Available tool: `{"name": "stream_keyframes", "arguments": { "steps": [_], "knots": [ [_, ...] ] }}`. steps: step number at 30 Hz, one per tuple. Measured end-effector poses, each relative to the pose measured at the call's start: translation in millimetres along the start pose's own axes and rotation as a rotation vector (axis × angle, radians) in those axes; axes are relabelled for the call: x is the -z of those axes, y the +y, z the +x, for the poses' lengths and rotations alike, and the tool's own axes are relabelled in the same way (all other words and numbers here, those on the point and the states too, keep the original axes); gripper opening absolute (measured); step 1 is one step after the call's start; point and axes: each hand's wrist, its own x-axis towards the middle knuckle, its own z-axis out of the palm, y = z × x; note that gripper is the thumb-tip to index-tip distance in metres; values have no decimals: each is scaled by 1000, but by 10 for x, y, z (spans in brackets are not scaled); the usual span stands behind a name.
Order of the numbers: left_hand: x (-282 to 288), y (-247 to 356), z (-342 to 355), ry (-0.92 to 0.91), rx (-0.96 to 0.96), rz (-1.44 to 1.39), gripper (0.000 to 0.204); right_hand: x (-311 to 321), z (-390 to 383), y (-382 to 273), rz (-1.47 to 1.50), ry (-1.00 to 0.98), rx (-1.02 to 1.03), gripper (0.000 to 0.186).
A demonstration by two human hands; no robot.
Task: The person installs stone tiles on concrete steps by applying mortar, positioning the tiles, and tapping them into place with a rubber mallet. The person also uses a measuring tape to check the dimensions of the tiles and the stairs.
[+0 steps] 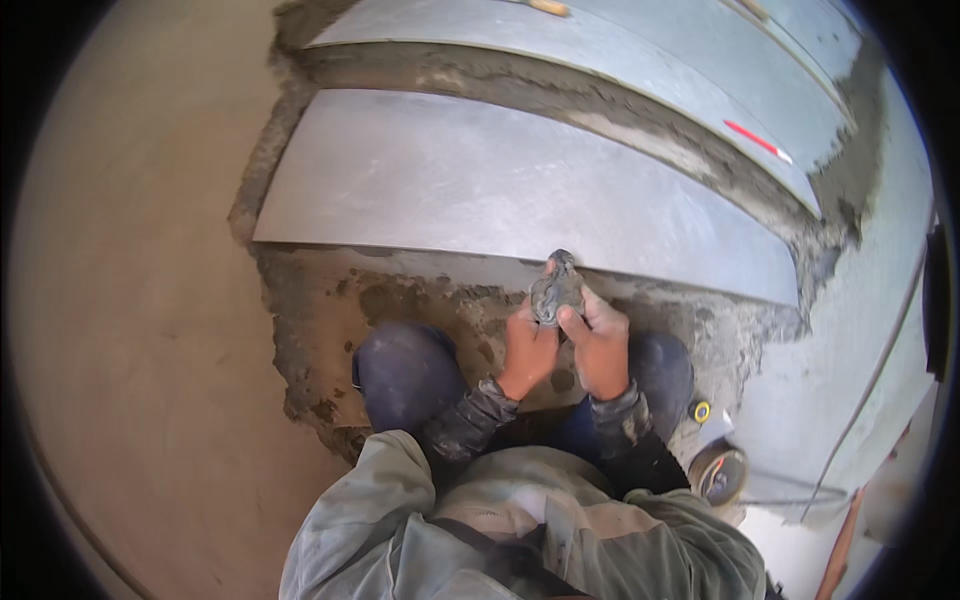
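Between my hands is a dark grey, crumpled, wet-looking lump (pixel 558 292); whether it is a rag or something smeared with mortar I cannot tell. My left hand (pixel 528 348) closes on its left side, with some fingers hidden behind it. On the other side my right hand (pixel 602 345) grips it, the thumb lying across its lower edge. Both hands are held over the front edge of a long grey stair tile (pixel 500 185), close above my knees.
Mortar (pixel 500 75) fills the gap behind the tile. Higher steps carry more grey tiles (pixel 600 45), with a red pencil-like marker (pixel 757 142) on one. At lower right lie a yellow-rimmed round item (pixel 701 412), a round container (pixel 718 475) and a cable (pixel 880 365).
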Motion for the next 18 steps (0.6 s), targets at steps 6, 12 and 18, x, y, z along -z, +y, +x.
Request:
{"name": "stream_keyframes", "arguments": {
  "steps": [6, 12, 18],
  "knots": [
    [-12, -126, -174, 127, 50, 180, 14, 310, -66, 474, 264, 295, -133, 26],
    [-74, -490, -196, 0, 76, 404, 9, 319, -274, 887, 2, 202, -205, 45],
    [128, -633, -274, -182, 132, 722, 23, 684, -360, 690, -650, 239, -28, 45]
  ]
}}
